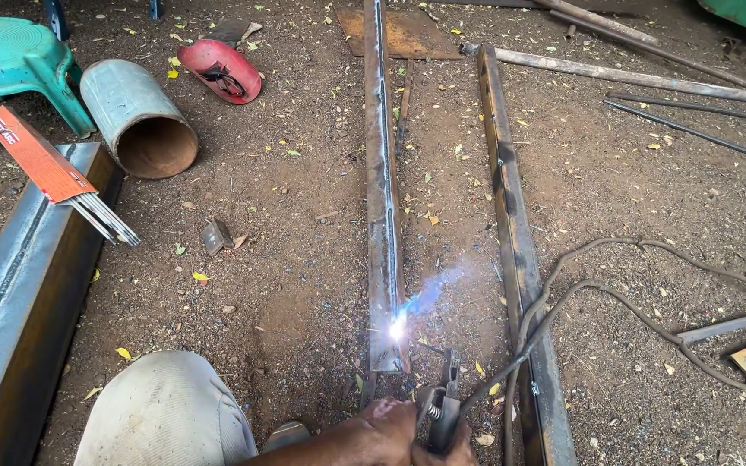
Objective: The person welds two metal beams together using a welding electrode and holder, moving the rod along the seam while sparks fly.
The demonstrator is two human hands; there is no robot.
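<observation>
Dirt ground lies under a long steel bar. One hand, which one I cannot tell, grips the electrode holder tightly, just near of the bar's sparking end.

Welding arc burning at the near end of a long steel bar on a dirt floor.

One hand grips a welding electrode holder at the bottom edge; which hand it is cannot be told. A bright spark glows on the steel bar, with bluish smoke drifting to its right. A second bar lies just beside it, with a dark cable looping across it. To the left sit a metal pipe, a red welding mask, a teal stool and an orange packet of welding rods resting on a steel beam. The person's knee shows at the bottom.
</observation>
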